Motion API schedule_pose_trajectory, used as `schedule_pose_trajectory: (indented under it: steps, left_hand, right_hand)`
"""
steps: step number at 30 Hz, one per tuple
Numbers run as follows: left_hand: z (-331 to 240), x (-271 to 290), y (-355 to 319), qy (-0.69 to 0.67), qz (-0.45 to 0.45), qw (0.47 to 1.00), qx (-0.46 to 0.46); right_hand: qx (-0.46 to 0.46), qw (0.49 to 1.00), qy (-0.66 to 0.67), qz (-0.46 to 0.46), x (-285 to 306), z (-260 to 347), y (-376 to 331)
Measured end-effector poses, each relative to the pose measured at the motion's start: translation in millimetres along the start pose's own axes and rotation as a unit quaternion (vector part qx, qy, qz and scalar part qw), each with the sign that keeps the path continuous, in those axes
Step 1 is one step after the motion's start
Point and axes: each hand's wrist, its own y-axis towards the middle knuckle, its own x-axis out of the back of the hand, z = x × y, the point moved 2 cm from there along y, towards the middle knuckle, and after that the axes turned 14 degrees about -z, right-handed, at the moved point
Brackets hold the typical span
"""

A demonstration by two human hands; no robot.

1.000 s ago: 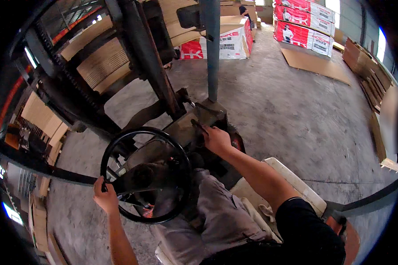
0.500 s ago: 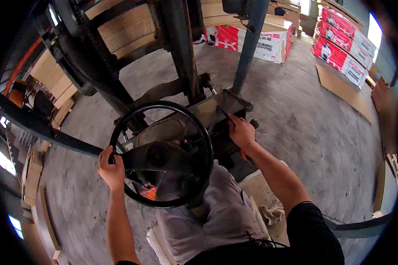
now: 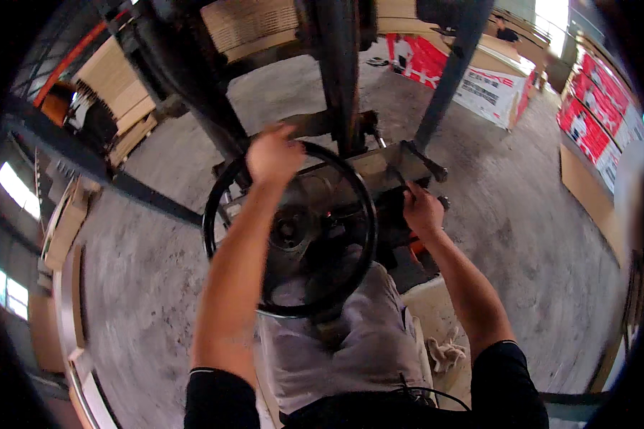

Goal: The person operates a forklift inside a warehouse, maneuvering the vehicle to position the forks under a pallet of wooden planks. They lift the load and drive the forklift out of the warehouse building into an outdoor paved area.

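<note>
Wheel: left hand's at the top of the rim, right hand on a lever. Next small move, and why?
Probably carry the wheel on round with the left hand, which sits in a grip on the top of the rim with the arm stretched across it. The right hand is closed on a lever, so steering looks left to that one hand. The floor blurs, which suggests the truck is moving.

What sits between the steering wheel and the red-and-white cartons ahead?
In the head view, the dark mast upright and a slanted cab post stand between the steering wheel and the red-and-white cartons; beyond them lies bare concrete floor.
</note>
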Motion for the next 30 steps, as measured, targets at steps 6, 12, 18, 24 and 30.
schedule_pose_trajectory:
  steps: [6, 12, 18, 24, 30]
  left_hand:
    - [-86.1, -88.9, -91.7, -0.189, 0.029, 0.968, -0.161]
    - [-57.5, -20.9, -198.0, -0.271, 0.065, 0.93, -0.241]
    - [48.8, 52.3, -179.4, -0.13, 0.046, 0.97, -0.199]
    - [120.6, 30.7, -92.5, -0.011, -0.096, 0.991, -0.089]
    - [142.1, -41.8, 3.5, 0.021, -0.139, 0.99, -0.031]
  right_hand:
    - [0.046, 0.999, -0.011, -0.002, -41.4, -50.7, 30.3]
    - [0.057, 0.998, 0.0, 0.024, -62.9, -53.2, 58.8]
    - [0.079, 0.996, 0.025, 0.02, -103.8, -49.6, 90.4]
    - [0.108, 0.993, 0.028, 0.028, -143.7, -45.7, 129.2]
    - [0.092, 0.993, 0.025, 0.068, -199.7, -55.3, 192.8]
